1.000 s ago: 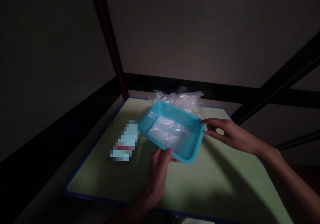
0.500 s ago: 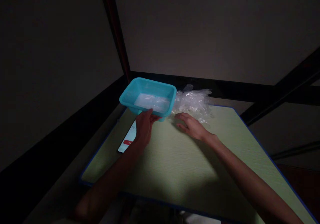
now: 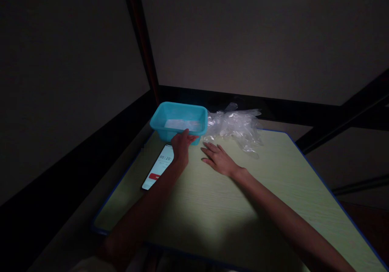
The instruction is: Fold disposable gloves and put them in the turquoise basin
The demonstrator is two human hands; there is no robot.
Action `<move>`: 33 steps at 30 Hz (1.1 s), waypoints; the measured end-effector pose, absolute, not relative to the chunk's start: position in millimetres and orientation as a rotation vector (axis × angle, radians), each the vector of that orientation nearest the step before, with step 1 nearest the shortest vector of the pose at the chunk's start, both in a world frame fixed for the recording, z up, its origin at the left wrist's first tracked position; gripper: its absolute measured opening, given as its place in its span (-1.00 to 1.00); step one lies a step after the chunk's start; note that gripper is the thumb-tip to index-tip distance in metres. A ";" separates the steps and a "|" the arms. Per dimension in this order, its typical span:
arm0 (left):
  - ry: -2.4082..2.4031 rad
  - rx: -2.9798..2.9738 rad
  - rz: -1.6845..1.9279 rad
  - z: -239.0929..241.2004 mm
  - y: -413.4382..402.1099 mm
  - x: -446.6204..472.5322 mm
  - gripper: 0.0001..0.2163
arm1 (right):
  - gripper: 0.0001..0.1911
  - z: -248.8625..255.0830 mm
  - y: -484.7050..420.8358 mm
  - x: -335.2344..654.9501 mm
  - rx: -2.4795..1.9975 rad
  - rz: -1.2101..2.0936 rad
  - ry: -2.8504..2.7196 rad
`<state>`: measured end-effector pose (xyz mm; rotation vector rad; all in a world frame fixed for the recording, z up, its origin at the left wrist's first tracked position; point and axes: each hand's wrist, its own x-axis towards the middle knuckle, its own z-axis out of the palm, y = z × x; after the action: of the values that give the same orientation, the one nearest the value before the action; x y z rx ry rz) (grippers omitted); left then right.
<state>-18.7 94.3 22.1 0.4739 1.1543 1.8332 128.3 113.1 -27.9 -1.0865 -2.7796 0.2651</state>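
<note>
A turquoise plastic tub (image 3: 170, 116) rests at the far left corner of the pale green table (image 3: 243, 207), with clear plastic lying in its bottom. My left hand (image 3: 181, 146) is at the tub's near wall, fingers curled against the rim. My right hand (image 3: 219, 159) lies flat on the table just right of it, fingers stretched out, holding nothing. A heap of crumpled clear plastic gloves (image 3: 237, 125) sits beyond my right hand, next to the tub.
A phone (image 3: 159, 166) with a lit timer screen lies on the table by my left wrist. Dark metal frame bars (image 3: 142, 41) run behind and beside the table. The room is dim.
The tub went from the table's middle, held tilted in both hands, up and away to the far left corner, and now sits down there. My right hand let go and lies flat.
</note>
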 end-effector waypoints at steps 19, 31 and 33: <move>1.197 0.481 1.840 14.6 104.7 -18.3 -0.71 | -0.49 -18.9 104.9 143.5 -1.315 0.325 -2.754; 1.220 0.468 1.832 13.2 109.2 -18.6 -0.73 | -0.47 -27.7 123.3 204.3 -1.538 0.273 -2.584; 1.226 0.464 1.828 13.4 109.3 -18.6 -0.73 | -0.47 -31.7 126.6 216.8 -1.554 0.254 -2.550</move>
<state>-18.6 109.3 13.4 0.4643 1.2256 1.8279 216.8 126.6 -31.7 -1.5542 -2.5505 0.2545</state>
